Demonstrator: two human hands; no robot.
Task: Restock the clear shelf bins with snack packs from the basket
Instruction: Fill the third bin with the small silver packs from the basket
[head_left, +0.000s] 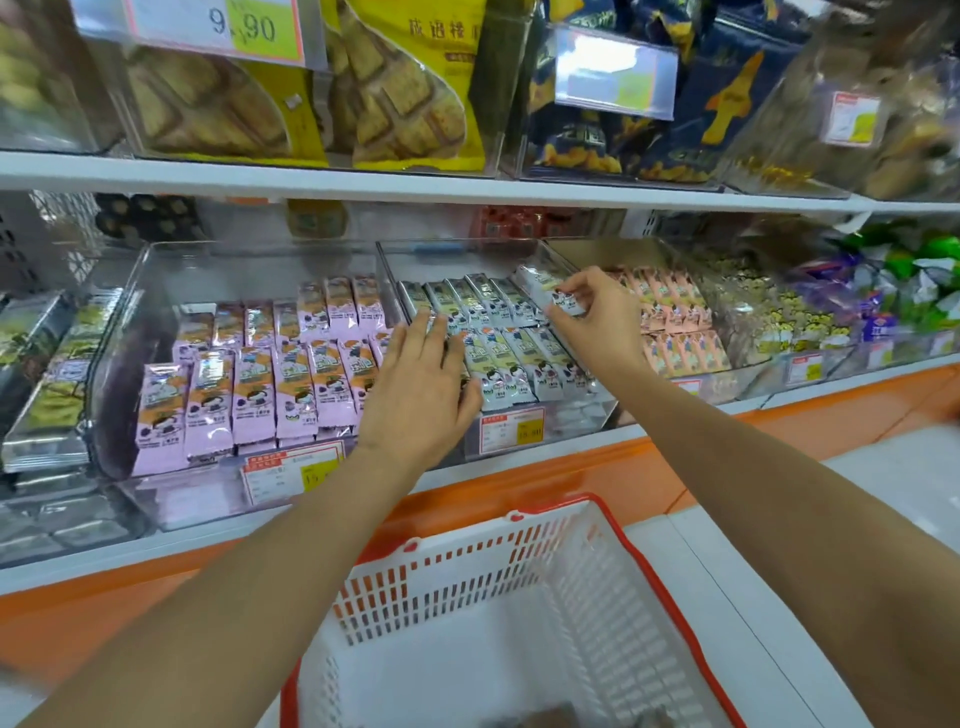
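Lower shelf (156, 548): white board, orange fascia below its front edge. Clear bins stand on it side by side: purple-pack bin (182, 499) left of centre, grey-pack bin (576, 415) at centre, pink-pack bin (737, 384) to its right. Front walls carry price tags (511, 428). Upper shelf (260, 179) carries further bins of bagged snacks.

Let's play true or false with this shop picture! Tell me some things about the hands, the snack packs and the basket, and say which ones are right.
1. The right hand pinches a silvery snack pack. True.
2. The left hand holds up a purple pack. False: it lies flat, fingers straight, on the silvery packs in the middle bin.
3. The basket is white with a red rim. True.
4. The purple packs sit in the bin to the right of the silvery ones. False: they are in the bin to the left, and the pink packs are on the right.
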